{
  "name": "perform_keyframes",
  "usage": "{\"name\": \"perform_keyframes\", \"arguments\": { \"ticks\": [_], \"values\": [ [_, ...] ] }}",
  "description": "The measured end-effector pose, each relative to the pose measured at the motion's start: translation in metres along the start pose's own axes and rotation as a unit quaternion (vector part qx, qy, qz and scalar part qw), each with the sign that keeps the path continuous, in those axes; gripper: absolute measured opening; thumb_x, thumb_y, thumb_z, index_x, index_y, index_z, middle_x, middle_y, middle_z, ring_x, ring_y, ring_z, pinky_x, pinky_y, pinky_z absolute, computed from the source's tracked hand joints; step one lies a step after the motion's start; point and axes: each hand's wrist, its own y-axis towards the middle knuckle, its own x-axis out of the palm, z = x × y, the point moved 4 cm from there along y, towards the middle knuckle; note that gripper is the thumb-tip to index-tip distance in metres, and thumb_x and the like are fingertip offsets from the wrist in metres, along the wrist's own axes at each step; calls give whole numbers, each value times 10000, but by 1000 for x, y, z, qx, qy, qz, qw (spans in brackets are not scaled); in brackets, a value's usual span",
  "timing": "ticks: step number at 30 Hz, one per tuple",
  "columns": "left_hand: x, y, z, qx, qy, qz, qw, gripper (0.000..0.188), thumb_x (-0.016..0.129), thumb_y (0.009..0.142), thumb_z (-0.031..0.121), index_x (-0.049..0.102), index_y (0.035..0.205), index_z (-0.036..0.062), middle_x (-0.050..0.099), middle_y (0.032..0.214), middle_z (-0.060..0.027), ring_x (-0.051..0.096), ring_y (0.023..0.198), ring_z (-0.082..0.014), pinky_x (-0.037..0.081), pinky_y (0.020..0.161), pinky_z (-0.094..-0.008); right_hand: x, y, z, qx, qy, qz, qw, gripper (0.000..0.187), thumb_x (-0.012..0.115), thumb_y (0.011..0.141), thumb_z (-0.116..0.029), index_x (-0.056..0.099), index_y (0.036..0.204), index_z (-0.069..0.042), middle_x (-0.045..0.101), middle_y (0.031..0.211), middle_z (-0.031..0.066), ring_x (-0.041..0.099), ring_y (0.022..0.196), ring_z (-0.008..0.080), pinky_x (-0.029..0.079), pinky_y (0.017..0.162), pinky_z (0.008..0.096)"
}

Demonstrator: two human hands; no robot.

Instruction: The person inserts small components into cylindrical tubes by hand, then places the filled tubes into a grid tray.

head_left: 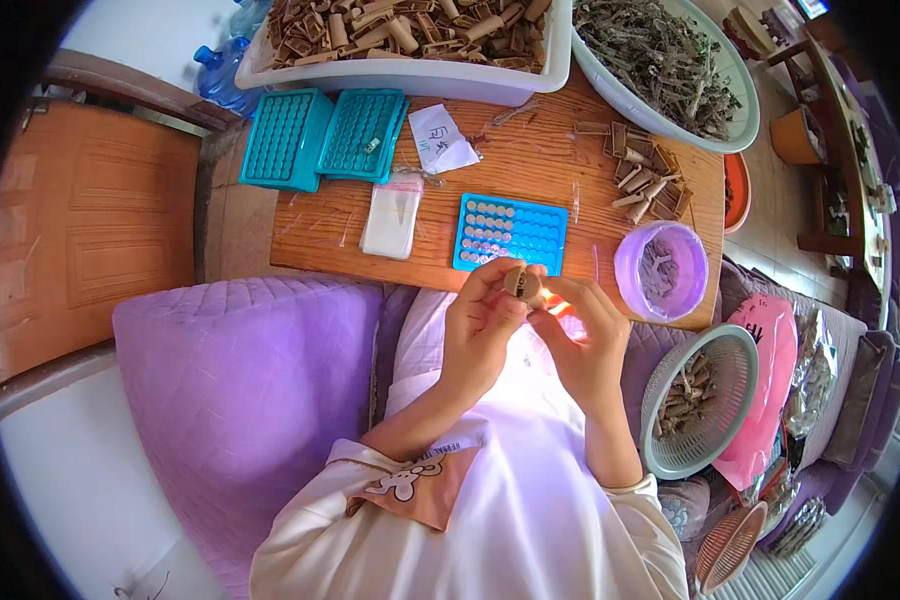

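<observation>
In front of my chest, above the table's near edge, my left hand (478, 335) pinches a short tan tube, bamboo by its look (521, 284). Dark marks show on its round end, which faces up. My right hand (587, 345) closes on the tube's other side, its thumb and fingertips pressed near it. Bright light glows between the right fingers, and what lies there is hard to make out. Just beyond my hands is a blue tray (540, 240) with round pockets. Small round silvery pieces (487, 228) fill the pockets on its left side.
On the wooden table (540, 140) are teal trays (288, 140), clear bags (392, 215), a paper note (442, 140), loose tubes (650, 175) and a purple tub (705, 265). A white bin (410, 82) and a bowl of dried plants (660, 65) stand behind. A grey basket (735, 400) sits right.
</observation>
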Motion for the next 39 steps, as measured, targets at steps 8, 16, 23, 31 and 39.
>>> {"name": "perform_keyframes", "arguments": {
  "ticks": [8, 16, 23, 31, 39],
  "values": [
    [7, -2, 2, 10, 133, 16, 991, 363, 555, 794, 183, 423, 1076, -3, 538, 1018, -137, 491, 1016, -217, 406, 858, -317, -7, -4, 4, 40, 53, 18, 998, 237, 662, 624, -1, 593, 850, -17, 594, 754, 87, 574, 652, 175, 456, 579, 259],
    [11, -1, -1, -12, 176, -5, 984, 407, 551, 794, 215, 431, 1101, -23, 525, 1048, -140, 495, 1011, -199, 423, 833, -284, -9, -6, 8, 39, 22, 14, 999, 225, 677, 614, -28, 564, 808, -6, 570, 720, 107, 573, 626, 211, 451, 544, 279],
    [12, 3, 0, 44, 285, -10, 957, 473, 505, 806, 352, 457, 1068, -39, 541, 1030, -132, 508, 934, -160, 402, 808, -288, 11, -4, 13, 12, 3, -3, 1000, 204, 626, 632, -22, 505, 795, 0, 528, 693, 133, 540, 624, 278, 432, 525, 343],
    [-1, 8, -13, 38, 267, 11, 963, 438, 351, 862, 415, 458, 940, -2, 488, 883, -72, 484, 909, -184, 376, 815, -306, 46, -17, 45, 47, 43, -102, 993, 163, 571, 711, -83, 488, 771, 43, 509, 655, 172, 509, 563, 319, 400, 498, 370],
    [-25, 19, -24, -66, 30, 98, 993, 411, 389, 840, 448, 425, 938, 51, 470, 832, -52, 537, 786, -163, 433, 745, -292, -15, -5, 52, 134, 43, -99, 985, 175, 573, 722, -59, 565, 894, -23, 568, 704, 127, 553, 605, 223, 433, 559, 295]
  ]
}}
